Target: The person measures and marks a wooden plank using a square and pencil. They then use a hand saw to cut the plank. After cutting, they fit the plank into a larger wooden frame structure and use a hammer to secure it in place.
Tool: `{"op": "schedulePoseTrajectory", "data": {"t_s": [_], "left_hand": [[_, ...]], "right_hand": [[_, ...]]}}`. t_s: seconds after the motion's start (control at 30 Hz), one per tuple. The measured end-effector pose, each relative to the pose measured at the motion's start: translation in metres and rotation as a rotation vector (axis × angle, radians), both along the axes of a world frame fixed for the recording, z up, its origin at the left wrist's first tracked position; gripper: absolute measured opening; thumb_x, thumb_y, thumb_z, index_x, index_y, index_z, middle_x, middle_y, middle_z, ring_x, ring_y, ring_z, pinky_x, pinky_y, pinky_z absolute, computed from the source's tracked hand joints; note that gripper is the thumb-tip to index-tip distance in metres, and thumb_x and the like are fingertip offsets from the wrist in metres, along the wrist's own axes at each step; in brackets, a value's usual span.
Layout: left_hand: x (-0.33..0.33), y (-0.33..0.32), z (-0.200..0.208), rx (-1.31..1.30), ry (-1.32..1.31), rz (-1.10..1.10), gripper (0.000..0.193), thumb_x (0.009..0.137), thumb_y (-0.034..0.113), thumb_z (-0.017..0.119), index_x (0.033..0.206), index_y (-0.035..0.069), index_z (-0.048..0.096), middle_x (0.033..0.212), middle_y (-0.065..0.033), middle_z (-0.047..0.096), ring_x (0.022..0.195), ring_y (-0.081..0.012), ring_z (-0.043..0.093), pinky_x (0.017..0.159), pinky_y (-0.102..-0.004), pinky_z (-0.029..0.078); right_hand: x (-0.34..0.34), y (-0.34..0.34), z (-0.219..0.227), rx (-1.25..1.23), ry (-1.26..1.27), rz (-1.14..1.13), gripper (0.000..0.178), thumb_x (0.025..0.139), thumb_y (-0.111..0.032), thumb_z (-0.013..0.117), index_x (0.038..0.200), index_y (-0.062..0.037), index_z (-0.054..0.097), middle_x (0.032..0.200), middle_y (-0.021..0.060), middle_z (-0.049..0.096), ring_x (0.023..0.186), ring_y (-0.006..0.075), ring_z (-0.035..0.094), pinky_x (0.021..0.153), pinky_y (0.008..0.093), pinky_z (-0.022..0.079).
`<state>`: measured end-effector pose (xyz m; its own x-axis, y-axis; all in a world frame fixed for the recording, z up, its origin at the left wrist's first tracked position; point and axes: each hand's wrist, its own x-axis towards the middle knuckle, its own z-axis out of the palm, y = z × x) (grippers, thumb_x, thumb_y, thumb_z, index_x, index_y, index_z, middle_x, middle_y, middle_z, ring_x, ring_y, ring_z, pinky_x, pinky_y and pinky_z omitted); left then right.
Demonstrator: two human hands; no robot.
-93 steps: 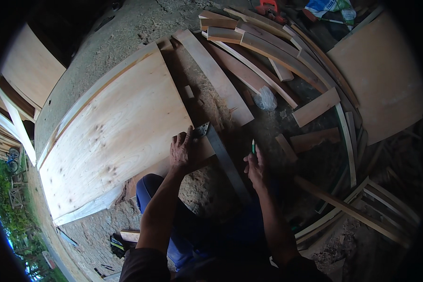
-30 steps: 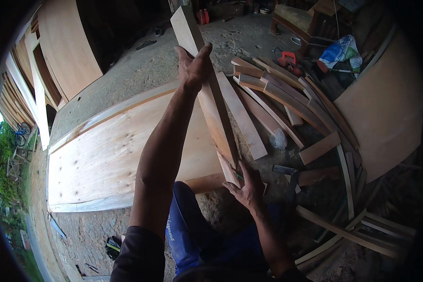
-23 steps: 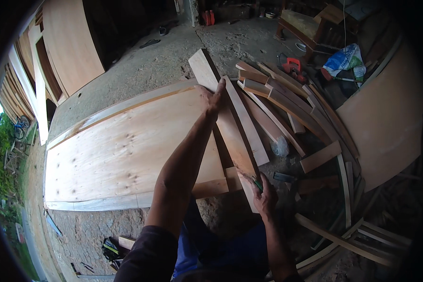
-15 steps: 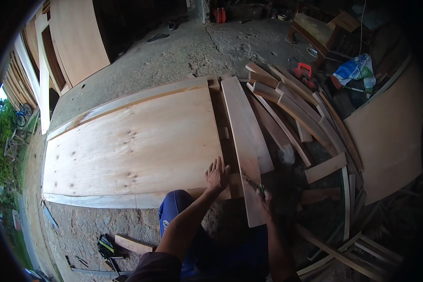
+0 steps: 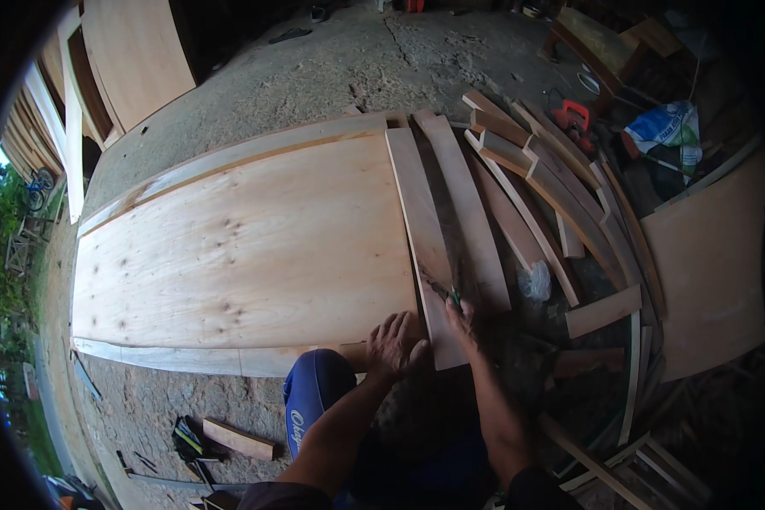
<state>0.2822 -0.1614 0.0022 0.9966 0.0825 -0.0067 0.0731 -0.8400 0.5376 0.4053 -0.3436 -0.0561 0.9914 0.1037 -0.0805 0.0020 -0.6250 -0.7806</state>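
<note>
My left hand [image 5: 393, 342] rests with spread fingers at the near right corner of a pale plywood panel [image 5: 255, 255], its thumb beside the near end of a narrow plank [image 5: 415, 200]. The plank lies lengthwise along the panel's right edge. By the plank's right edge, near its lower end, my right hand [image 5: 461, 321] is closed round a slim dark tool with a green part [image 5: 456, 297]; its exact kind is unclear. A second plank [image 5: 472, 212] lies just to the right.
Several curved wooden pieces [image 5: 561, 191] are piled at the right, with a clear plastic bag [image 5: 534, 281] among them. Beyond sit a red tool [image 5: 575, 121] and a blue-white sack [image 5: 667, 136]. A wood offcut [image 5: 239, 439] lies on the rough floor near my knee [image 5: 321, 382].
The narrow plank has shifted left and away from me, up against the panel's edge. My right hand has moved along with it; my left hand has slid nearer to me.
</note>
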Motion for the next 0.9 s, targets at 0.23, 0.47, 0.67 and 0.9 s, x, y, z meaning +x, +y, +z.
{"op": "schedulePoseTrajectory", "data": {"t_s": [0.23,0.47,0.67,0.9], "left_hand": [[0.0,0.0,0.012,0.051,-0.023,-0.228,0.117,0.077,0.083,0.056,0.153,-0.002,0.032,0.153,-0.0201,0.042,0.144,-0.0334,0.037,0.114,-0.0496,0.03],[0.003,-0.011,0.012,0.074,-0.067,-0.249,0.116,0.075,0.082,0.06,0.152,0.0,0.034,0.153,-0.017,0.043,0.144,-0.033,0.038,0.112,-0.0499,0.033],[0.002,-0.007,0.008,0.062,-0.066,-0.233,0.11,0.077,0.079,0.061,0.151,0.003,0.036,0.151,-0.015,0.045,0.144,-0.0327,0.038,0.111,-0.0514,0.034],[-0.001,-0.004,0.006,0.059,-0.057,-0.221,0.107,0.08,0.077,0.06,0.152,0.002,0.034,0.151,-0.0155,0.045,0.143,-0.033,0.039,0.111,-0.0515,0.034]], "right_hand": [[0.007,0.0,-0.004,-0.083,0.055,-0.023,0.057,0.097,-0.057,0.053,0.103,-0.0024,0.068,0.09,0.0248,0.069,0.083,0.0437,0.066,0.071,0.0472,0.052],[0.008,-0.004,0.008,0.007,0.061,0.022,0.055,0.097,-0.055,0.055,0.102,-0.0011,0.067,0.091,0.0266,0.068,0.087,0.0447,0.067,0.072,0.0471,0.052],[0.006,0.004,0.021,-0.102,0.084,-0.029,0.051,0.098,-0.05,0.055,0.101,-0.0004,0.067,0.089,0.0259,0.069,0.084,0.0439,0.067,0.072,0.0454,0.052],[0.01,0.011,0.026,-0.052,0.119,0.042,0.05,0.098,-0.049,0.055,0.098,-0.0007,0.067,0.088,0.0241,0.069,0.082,0.0425,0.067,0.071,0.0452,0.052]]}}
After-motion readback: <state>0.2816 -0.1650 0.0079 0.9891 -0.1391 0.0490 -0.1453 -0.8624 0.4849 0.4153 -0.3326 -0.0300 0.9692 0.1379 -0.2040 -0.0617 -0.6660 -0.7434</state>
